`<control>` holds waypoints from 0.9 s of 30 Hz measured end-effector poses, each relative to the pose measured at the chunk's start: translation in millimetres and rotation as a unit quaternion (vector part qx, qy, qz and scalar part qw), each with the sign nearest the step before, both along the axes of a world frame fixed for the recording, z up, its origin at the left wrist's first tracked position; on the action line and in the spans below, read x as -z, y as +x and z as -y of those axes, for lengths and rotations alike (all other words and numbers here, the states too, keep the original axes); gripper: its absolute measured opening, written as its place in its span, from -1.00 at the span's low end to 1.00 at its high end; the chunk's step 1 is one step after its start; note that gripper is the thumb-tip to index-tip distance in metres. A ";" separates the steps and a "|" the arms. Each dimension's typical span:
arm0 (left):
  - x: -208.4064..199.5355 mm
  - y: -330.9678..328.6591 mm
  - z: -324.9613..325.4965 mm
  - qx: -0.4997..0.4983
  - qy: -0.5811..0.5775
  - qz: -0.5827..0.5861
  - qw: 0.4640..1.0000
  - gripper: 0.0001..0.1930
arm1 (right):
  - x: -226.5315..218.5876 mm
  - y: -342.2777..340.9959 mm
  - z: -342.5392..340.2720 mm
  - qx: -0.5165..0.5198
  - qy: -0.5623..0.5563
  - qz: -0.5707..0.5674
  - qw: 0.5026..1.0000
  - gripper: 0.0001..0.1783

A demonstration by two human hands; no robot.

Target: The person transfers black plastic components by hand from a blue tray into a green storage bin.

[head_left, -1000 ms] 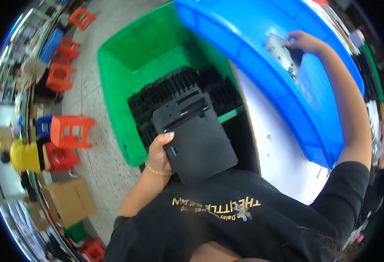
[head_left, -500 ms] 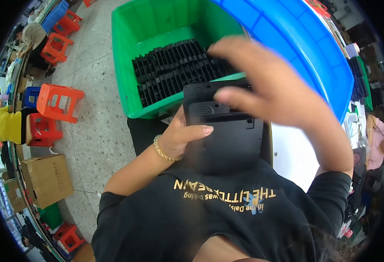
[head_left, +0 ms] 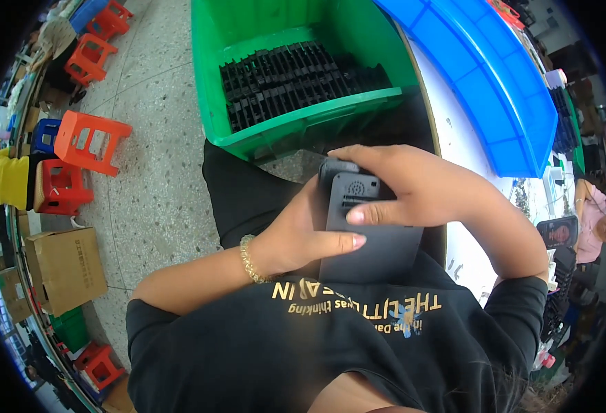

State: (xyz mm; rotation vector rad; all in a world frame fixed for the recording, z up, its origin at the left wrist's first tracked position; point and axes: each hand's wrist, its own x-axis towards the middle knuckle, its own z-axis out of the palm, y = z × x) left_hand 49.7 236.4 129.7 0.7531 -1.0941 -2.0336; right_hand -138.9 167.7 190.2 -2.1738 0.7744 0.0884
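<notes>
A stack of black flat plastic casings (head_left: 379, 251) is held upright against my shirt, the front one with a round speaker grille and slots near its upper end. My left hand (head_left: 299, 237), with a beaded bracelet at the wrist, grips the stack's left side, thumb across the front casing. Over its top my right hand (head_left: 413, 182) is closed, fingers behind the upper edge and thumb pressed on the front below the grille. How many casings are held cannot be made out. Beyond, rows of similar black plastic parts (head_left: 282, 82) stand on edge in a green bin (head_left: 317, 113).
To the right is a white tabletop (head_left: 458, 241) with a large blue tray (head_left: 503, 103) on it. Left, on the speckled floor, are orange stools (head_left: 93, 141) and a cardboard box (head_left: 69, 268). Other people sit at benches along both sides, one in yellow (head_left: 12, 179).
My right hand has come down from above the casings and now grips their top. The stack has turned and its casings sit closer together. The bin appears higher in view.
</notes>
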 end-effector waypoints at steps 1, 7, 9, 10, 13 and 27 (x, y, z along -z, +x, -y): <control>2.9 0.3 2.2 0.006 -0.002 -0.003 1.000 -0.30 | 7.5 -2.7 1.6 0.074 0.026 0.049 0.996 -0.22; 38.9 -0.2 67.5 -0.160 -0.021 -0.140 0.977 -0.41 | 49.1 -14.2 21.8 0.363 0.207 0.328 0.847 -0.26; 50.9 -5.4 103.2 -0.178 0.002 -0.172 0.969 -0.39 | 59.8 4.4 32.8 0.374 0.121 0.315 0.864 -0.32; 59.2 -5.2 125.6 -0.190 -0.028 -0.160 0.968 -0.39 | 61.7 8.0 51.6 0.383 0.115 0.311 0.862 -0.33; 93.3 2.8 210.5 -0.267 -0.118 -0.068 0.954 -0.20 | 84.2 16.1 137.7 0.410 0.024 0.317 0.855 -0.28; 122.3 108.9 171.2 -0.533 -0.139 0.089 0.830 -0.64 | 237.0 8.7 361.9 0.429 -0.151 -0.297 0.839 -0.23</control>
